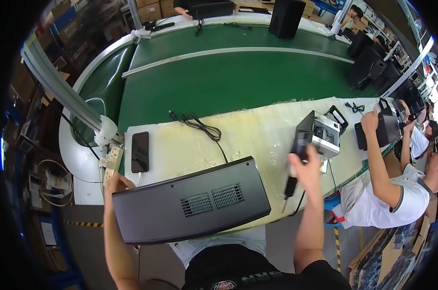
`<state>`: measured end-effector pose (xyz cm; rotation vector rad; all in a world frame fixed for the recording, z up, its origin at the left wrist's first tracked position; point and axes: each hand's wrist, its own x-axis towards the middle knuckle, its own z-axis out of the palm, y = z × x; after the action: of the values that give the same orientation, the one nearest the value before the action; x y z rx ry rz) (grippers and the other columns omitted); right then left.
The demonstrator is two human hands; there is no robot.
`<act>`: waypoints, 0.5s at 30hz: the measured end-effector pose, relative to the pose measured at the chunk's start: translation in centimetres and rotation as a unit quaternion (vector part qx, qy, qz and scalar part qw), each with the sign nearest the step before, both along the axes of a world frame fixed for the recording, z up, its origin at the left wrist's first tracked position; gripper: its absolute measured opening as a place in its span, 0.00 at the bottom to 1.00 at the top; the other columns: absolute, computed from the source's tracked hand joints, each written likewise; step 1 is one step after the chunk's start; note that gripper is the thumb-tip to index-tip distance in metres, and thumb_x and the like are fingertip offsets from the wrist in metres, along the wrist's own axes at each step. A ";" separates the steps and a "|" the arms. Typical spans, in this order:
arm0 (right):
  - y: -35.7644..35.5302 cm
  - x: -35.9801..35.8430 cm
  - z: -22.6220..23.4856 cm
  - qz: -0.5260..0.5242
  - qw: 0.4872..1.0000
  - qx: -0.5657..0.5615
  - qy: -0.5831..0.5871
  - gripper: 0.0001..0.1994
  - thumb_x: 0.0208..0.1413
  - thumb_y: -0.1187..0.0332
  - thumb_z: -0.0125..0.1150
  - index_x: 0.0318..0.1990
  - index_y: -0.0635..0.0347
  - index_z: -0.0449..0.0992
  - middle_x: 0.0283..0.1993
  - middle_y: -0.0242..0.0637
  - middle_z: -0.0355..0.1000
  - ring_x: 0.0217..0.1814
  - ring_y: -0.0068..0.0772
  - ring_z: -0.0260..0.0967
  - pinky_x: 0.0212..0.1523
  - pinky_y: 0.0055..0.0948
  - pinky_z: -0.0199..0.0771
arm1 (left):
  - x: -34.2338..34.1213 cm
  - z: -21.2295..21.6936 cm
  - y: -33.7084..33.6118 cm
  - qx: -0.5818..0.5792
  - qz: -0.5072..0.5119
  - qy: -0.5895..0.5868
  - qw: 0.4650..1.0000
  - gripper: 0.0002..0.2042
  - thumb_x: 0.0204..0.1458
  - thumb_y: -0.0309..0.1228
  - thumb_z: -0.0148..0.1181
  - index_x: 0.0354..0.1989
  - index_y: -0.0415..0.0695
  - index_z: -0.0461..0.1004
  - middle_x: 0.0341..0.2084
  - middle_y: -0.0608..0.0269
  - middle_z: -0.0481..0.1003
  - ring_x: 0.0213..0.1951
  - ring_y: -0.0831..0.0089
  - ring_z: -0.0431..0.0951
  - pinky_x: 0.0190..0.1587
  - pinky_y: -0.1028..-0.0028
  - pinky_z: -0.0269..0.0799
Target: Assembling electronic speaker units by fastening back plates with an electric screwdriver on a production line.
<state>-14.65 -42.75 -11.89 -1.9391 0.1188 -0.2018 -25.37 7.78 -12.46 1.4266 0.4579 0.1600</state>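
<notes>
A long black cabinet (151,212) with two slotted vent grilles lies across the table's near edge in front of me. At its left end, my left hand (113,187) grips the far corner, its fingers partly hidden behind the edge. My right hand (308,170), slightly blurred, is closed around a black electric screwdriver (291,187) just right of the cabinet. The screwdriver's bit points down, apart from the cabinet. Beyond that hand stands a grey and black screw feeder (323,131). A coiled black power cord (199,126) runs to behind the cabinet.
A phone (140,152) lies at the left beside a power strip (113,164) and a metal post (64,87). Past the table runs a green conveyor belt (228,72). A co-worker (393,193) in a white shirt handles another black box at the right. Tall black speakers (286,19) stand beyond.
</notes>
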 end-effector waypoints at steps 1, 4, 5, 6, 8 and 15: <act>-1.8 -1.1 1.3 -0.004 0.997 0.075 -0.018 0.18 0.50 0.71 0.66 0.48 0.64 0.70 0.37 0.31 0.71 0.39 0.22 0.69 0.40 0.24 0.70 | 0.8 1.4 0.7 0.119 -0.045 0.003 0.992 0.23 0.63 0.43 0.42 0.20 0.41 0.70 0.19 0.59 0.72 0.25 0.74 0.72 0.33 0.74 0.66; -6.6 -3.0 4.3 -0.150 0.972 0.101 -0.147 0.22 0.53 0.67 0.60 0.56 0.60 0.65 0.40 0.32 0.69 0.36 0.24 0.68 0.35 0.24 0.71 | 3.8 6.3 -1.0 0.237 -0.114 -0.018 0.965 0.22 0.64 0.41 0.43 0.21 0.39 0.70 0.19 0.59 0.74 0.26 0.74 0.73 0.34 0.76 0.67; -8.1 -3.3 5.2 -0.082 0.949 0.207 -0.225 0.24 0.54 0.66 0.58 0.58 0.62 0.62 0.40 0.35 0.69 0.37 0.28 0.69 0.33 0.24 0.73 | 5.0 7.6 -2.4 0.290 -0.163 -0.028 0.943 0.22 0.64 0.42 0.42 0.22 0.39 0.70 0.20 0.60 0.73 0.26 0.75 0.73 0.34 0.76 0.67; -8.5 -3.0 5.8 -0.076 0.911 0.278 -0.297 0.25 0.54 0.66 0.57 0.58 0.63 0.61 0.40 0.37 0.69 0.36 0.30 0.70 0.32 0.25 0.74 | 5.8 8.7 -4.8 0.297 -0.174 -0.039 0.938 0.20 0.64 0.37 0.44 0.22 0.37 0.70 0.19 0.61 0.73 0.26 0.75 0.73 0.34 0.76 0.67; -8.5 -2.4 7.3 -0.095 0.867 0.307 -0.382 0.23 0.56 0.68 0.55 0.58 0.64 0.59 0.46 0.41 0.67 0.37 0.32 0.71 0.31 0.29 0.78 | 7.2 10.8 -10.0 0.352 -0.248 -0.017 0.903 0.13 0.60 0.32 0.49 0.29 0.34 0.72 0.24 0.59 0.75 0.30 0.74 0.75 0.36 0.75 0.68; -7.2 0.9 9.4 -0.212 0.892 0.069 -0.394 0.09 0.57 0.75 0.56 0.41 0.66 0.62 0.27 0.38 0.68 0.20 0.25 0.66 0.23 0.28 0.72 | 10.0 9.4 -22.0 0.504 -0.420 -0.231 0.718 0.23 0.54 0.40 0.58 0.51 0.34 0.68 0.40 0.43 0.74 0.43 0.49 0.76 0.45 0.62 0.73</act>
<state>-13.75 -49.98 -2.53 -1.5343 0.0109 -1.2159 -15.40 -14.18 -3.09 2.4276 -0.8821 0.0011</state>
